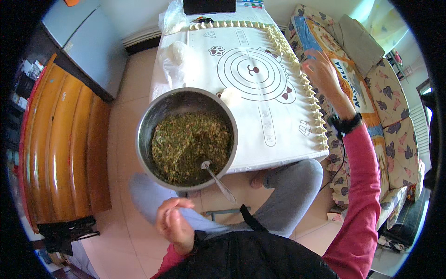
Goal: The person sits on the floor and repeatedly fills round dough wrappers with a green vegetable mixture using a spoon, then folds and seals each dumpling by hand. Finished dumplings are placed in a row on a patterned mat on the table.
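My right hand (323, 74) reaches over the table's right edge, fingers stretched out beside the line of dumplings (309, 90). Whether a fingertip touches a dumpling I cannot tell. The line runs along the far and right edges of a white printed mat (288, 130). My left hand (174, 222) hovers above my lap, fingers loosely bent and apart, with nothing visible in it. In front of it, a steel bowl (141, 139) of chopped green filling (190, 144) overhangs the table's near left corner. A metal spoon (218, 181) leans in the filling. One round dough wrapper (231, 96) lies beside the bowl.
Behind the bowl sits pale dough in a clear plastic bag (176, 56); another plastic bag (173, 18) is at the far left corner. A flowered sofa (395, 93) flanks the table's right side. Leftward stand a grey fridge (93, 46) and an orange wooden cabinet (67, 149).
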Available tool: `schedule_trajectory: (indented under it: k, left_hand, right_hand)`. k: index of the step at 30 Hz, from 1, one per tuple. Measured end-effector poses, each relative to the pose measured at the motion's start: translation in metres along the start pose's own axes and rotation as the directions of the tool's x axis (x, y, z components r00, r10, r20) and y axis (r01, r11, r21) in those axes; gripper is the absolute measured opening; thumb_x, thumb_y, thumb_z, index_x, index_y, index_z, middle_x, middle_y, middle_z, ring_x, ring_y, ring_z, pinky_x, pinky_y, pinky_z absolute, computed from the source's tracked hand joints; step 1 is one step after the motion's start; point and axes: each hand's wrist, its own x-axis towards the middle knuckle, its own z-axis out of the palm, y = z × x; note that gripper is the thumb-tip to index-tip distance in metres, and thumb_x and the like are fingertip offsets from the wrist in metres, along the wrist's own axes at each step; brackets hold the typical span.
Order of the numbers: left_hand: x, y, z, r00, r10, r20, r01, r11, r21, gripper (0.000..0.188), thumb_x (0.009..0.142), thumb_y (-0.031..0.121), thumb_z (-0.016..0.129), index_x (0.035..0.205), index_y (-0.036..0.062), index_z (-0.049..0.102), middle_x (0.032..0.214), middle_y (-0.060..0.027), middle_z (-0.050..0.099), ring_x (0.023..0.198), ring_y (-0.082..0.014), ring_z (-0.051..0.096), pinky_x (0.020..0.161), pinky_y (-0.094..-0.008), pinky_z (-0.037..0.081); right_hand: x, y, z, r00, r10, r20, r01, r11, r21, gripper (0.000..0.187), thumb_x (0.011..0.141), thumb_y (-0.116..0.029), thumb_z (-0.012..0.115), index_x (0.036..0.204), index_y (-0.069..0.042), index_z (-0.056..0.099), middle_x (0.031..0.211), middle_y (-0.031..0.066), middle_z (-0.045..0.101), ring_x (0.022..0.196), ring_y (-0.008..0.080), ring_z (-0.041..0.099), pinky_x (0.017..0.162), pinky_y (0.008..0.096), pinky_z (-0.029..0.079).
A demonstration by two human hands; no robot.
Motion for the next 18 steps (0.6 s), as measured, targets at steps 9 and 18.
schedule_trajectory:
  k: [9, 18]
  left_hand:
    - [0.036, -0.027, -0.038, 0.984, 0.059, -0.167, -0.013, 0.964, 0.267, 0.028, 0.095, 0.019, 0.041, 0.106, -0.0022, 0.055, 0.08, -0.0122, 0.053, 0.076, -0.0206, 0.05, 0.076, -0.0339, 0.043]
    - [0.043, -0.039, -0.031, 0.973, 0.003, -0.231, 0.082, 0.93, 0.357, 0.018, 0.095, 0.016, 0.043, 0.095, 0.0011, 0.054, 0.081, -0.0095, 0.05, 0.075, -0.0179, 0.046, 0.072, -0.0315, 0.041]
  right_hand:
    - [0.057, 0.106, 0.169, 0.999, 0.022, 0.03, -0.019, 0.995, -0.1, 0.006, 0.077, -0.014, 0.067, 0.078, -0.009, 0.069, 0.119, 0.0075, 0.058, 0.114, 0.0266, 0.052, 0.095, 0.0387, 0.042]
    - [0.064, 0.131, 0.209, 0.999, 0.004, 0.035, 0.001, 0.99, -0.141, 0.006, 0.076, -0.013, 0.069, 0.082, -0.014, 0.07, 0.121, 0.0055, 0.055, 0.118, 0.0254, 0.05, 0.093, 0.0411, 0.042]
